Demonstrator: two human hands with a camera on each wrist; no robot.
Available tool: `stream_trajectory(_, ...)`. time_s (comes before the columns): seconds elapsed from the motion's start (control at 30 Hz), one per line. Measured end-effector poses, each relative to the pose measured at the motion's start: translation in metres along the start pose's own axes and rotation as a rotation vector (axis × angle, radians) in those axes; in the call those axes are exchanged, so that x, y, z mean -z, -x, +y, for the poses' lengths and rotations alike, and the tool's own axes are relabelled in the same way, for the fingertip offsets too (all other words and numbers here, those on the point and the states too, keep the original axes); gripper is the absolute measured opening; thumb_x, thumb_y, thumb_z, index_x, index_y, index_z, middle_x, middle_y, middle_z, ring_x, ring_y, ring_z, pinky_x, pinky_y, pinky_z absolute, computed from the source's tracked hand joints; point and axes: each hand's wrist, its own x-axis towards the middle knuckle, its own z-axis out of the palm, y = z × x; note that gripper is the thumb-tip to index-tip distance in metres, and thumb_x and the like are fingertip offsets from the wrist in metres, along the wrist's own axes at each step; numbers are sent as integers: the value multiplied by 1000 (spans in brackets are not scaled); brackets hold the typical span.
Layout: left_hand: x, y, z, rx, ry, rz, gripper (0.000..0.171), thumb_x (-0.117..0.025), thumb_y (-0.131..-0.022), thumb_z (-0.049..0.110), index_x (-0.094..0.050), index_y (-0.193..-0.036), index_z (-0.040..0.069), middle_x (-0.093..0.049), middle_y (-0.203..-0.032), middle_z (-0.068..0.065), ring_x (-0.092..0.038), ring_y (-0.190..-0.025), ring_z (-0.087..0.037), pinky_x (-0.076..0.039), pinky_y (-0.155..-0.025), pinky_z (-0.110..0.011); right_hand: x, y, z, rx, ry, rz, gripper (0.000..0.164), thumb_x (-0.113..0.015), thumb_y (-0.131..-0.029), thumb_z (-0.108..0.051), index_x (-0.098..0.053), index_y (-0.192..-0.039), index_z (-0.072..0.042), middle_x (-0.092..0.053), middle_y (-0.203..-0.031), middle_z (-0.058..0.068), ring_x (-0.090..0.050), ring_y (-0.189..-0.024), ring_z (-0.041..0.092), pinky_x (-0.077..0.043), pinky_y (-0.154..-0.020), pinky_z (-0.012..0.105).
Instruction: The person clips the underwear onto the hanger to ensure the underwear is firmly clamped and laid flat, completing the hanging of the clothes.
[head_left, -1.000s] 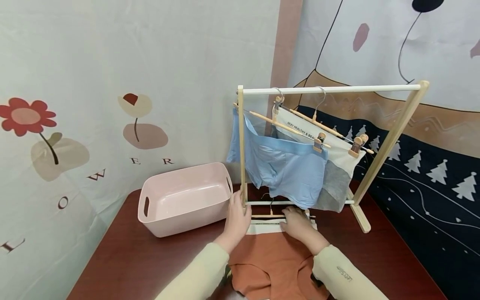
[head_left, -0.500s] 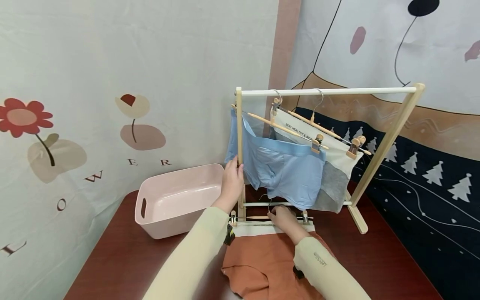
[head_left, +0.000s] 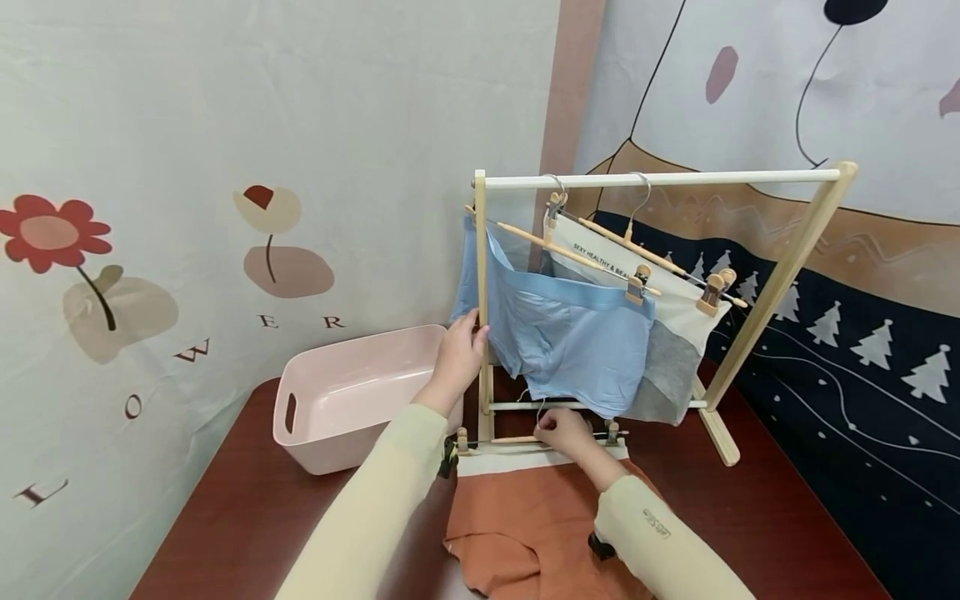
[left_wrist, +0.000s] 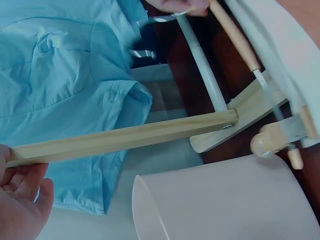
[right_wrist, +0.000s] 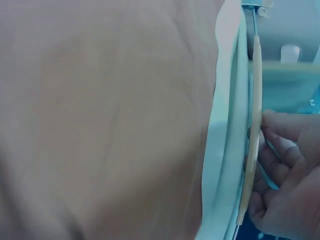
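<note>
My left hand [head_left: 457, 354] grips the left wooden post [head_left: 482, 258] of a small clothes rack; in the left wrist view the fingers curl at that post. My right hand [head_left: 567, 433] pinches the middle of a wooden clip hanger [right_wrist: 256, 100], near its metal hook. Clipped along the hanger is the white waistband of orange-brown underpants [head_left: 525, 517], which spread towards me over the table. Blue boxer briefs [head_left: 577, 333] hang on the rack just above my right hand. Behind them hangs a white and grey pair [head_left: 675, 333], partly covered.
A pink plastic basket [head_left: 337, 446] stands left of the rack, close to my left forearm. The rack's white top rail [head_left: 735, 177] carries two hangers. Its lower rail [head_left: 513, 406] runs just behind the held hanger. Printed cloth backdrops [head_left: 187, 125] stand behind the dark red table [head_left: 225, 517].
My left hand has gone from the hanger's left end up to the rack's post. My right hand has shifted left along the hanger to its middle. The waistband's left clip is now uncovered.
</note>
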Motion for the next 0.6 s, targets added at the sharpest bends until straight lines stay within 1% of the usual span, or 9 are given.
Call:
stream_trajectory(0.07,1,0,0,6,1,-7,46,-49,-99,21,-43,-139,0,-49,-137,-21,-46,-128,-34,-36,-108,-43,2,9,-2,74,-11,7,9,-73,-79,-19,-67,-72,-19,-66,-76,-5,-57,-68,13,-47,-74,40)
stream_trajectory(0.17,3,-1,0,3,2,-7,46,-50,-99,20,-44,-139,0,-50,-137,-21,-48,-127,-33,-37,-107,-43,4,23,-2,206,53,35,14,-75,-79,-16,-65,-71,-22,-64,-76,-8,-58,-67,9,-47,-65,28)
stream_trajectory(0.23,4,-1,0,-5,-1,-4,46,-51,-98,20,-44,-138,-1,-51,-136,-21,-49,-125,-33,-38,-106,-42,4,32,-2,288,127,71,16,-75,-79,-16,-64,-72,-24,-62,-77,-10,-60,-70,8,-48,-65,25)
stream_trajectory(0.3,4,-1,-1,-13,-3,0,45,-51,-98,20,-45,-138,-1,-52,-134,-20,-51,-123,-33,-39,-105,-42,6,38,-2,358,191,127,16,-76,-78,-16,-64,-73,-25,-62,-78,-11,-61,-77,8,-49,-69,25)
stream_trajectory(0.37,4,-2,-1,-14,4,0,45,-52,-98,20,-45,-137,-1,-54,-132,-20,-54,-120,-32,-41,-104,-41,9,43,-3,396,207,176,13,-76,-78,-16,-66,-76,-24,-64,-80,-11,-63,-80,9,-51,-72,25)
stream_trajectory(0.47,4,-3,-3,-3,22,-11,46,-52,-98,21,-45,-138,0,-55,-131,-18,-56,-117,-31,-43,-102,-40,18,50,-5,446,176,236,10,-76,-78,-14,-69,-80,-21,-68,-82,-8,-66,-80,10,-53,-72,25)
stream_trajectory(0.6,5,-4,-5,20,67,-42,46,-53,-98,21,-45,-139,3,-54,-132,-17,-59,-114,-28,-47,-98,-36,38,60,-7,492,129,264,8,-76,-77,-13,-71,-82,-18,-69,-83,-7,-66,-80,11,-52,-71,25)
